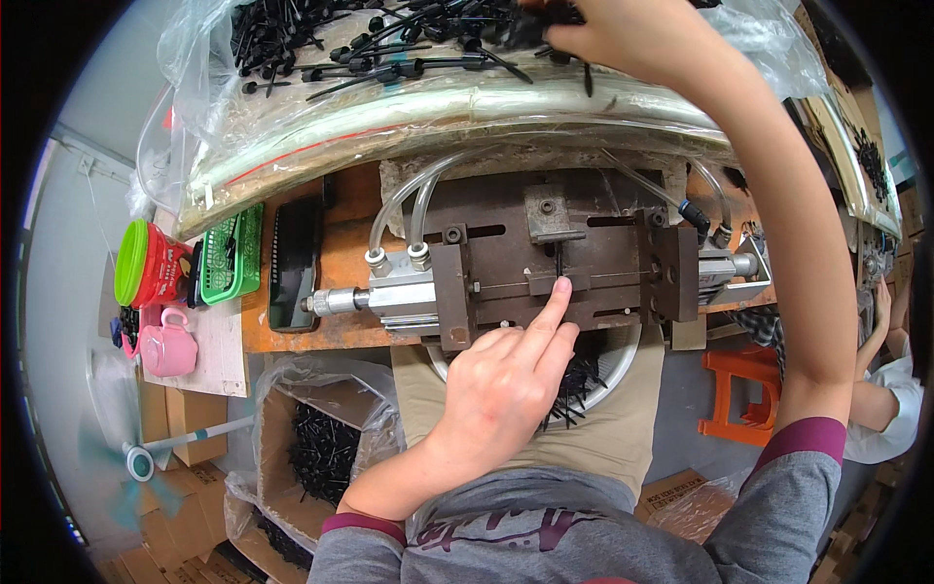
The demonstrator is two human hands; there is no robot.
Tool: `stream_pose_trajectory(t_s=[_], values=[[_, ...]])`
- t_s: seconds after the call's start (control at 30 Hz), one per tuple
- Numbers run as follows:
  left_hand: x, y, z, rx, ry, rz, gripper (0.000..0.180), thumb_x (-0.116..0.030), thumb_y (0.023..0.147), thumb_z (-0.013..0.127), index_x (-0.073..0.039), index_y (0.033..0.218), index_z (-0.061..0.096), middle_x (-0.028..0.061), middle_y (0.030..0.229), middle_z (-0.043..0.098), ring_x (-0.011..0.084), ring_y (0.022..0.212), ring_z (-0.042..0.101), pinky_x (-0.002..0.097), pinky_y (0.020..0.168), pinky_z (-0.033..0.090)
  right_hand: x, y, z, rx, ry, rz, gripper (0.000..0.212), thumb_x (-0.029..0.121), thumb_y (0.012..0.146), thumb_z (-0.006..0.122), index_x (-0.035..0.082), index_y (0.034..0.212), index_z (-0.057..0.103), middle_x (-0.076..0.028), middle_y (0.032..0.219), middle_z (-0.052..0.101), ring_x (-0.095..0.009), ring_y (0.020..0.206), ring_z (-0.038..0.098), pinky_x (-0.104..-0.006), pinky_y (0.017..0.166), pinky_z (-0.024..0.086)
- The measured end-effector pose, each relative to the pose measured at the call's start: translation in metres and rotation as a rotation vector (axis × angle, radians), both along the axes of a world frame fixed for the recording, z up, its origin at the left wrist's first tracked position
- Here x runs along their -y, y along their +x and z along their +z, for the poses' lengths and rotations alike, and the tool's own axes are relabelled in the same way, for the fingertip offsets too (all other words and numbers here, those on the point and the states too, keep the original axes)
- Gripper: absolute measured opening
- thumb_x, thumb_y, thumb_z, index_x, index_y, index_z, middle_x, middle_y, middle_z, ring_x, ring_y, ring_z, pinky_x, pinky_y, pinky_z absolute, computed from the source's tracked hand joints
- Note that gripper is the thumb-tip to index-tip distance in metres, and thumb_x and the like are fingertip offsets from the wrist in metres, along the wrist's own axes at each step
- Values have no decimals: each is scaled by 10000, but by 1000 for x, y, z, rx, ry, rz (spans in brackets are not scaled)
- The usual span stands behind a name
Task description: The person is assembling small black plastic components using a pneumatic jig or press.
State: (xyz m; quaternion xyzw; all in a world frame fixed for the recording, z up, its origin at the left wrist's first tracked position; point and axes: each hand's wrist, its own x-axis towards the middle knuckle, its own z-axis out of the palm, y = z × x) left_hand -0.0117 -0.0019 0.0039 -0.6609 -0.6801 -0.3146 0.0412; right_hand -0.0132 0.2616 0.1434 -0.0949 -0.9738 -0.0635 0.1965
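My left hand (pixel 501 384) reaches over a dark metal clamping fixture (pixel 506 263), its index finger stretched out and the others partly bent. The fingertip touches the lower end of a slim black plastic part (pixel 559 261) standing in the fixture's middle, below a small metal block (pixel 547 216). Far ahead, my right hand (pixel 608 34) is in a heap of black stemmed plastic parts (pixel 389 49) on clear plastic sheeting. Its fingers are bent around some of them, blurred and cut off by the upper edge.
Air cylinders (pixel 404 295) with clear hoses flank the fixture. A black tray (pixel 295 263), green basket (pixel 232 255), red tub (pixel 156 263) and pink mug (pixel 168 346) stand left. Below are a lined carton (pixel 282 409), fan (pixel 139 462) and orange stool (pixel 739 394). Another person's arm (pixel 879 331) shows right.
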Motion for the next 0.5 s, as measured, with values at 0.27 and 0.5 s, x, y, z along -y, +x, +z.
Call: stream_pose_trajectory(t_s=[0.27, 0.5], values=[[-1, 2, 1, -44, -6, -7, 251, -112, 732, 790, -53, 962, 707, 125, 1296, 652, 173, 653, 666, 268, 612, 529, -14, 50, 38, -357, -890, -69, 142, 63, 885, 686, -5, 1007, 660, -47, 799, 652, -84, 700, 600, -220, 610, 477], [0, 0, 3, -50, 7, -28, 251, -117, 731, 805, -56, 953, 705, 131, 1280, 657, 173, 647, 657, 263, 600, 530, -79, 85, 12, -671, -1551, 164, 229, 43, 871, 693, -16, 1088, 649, -81, 903, 676, -115, 722, 610, -251, 657, 516]])
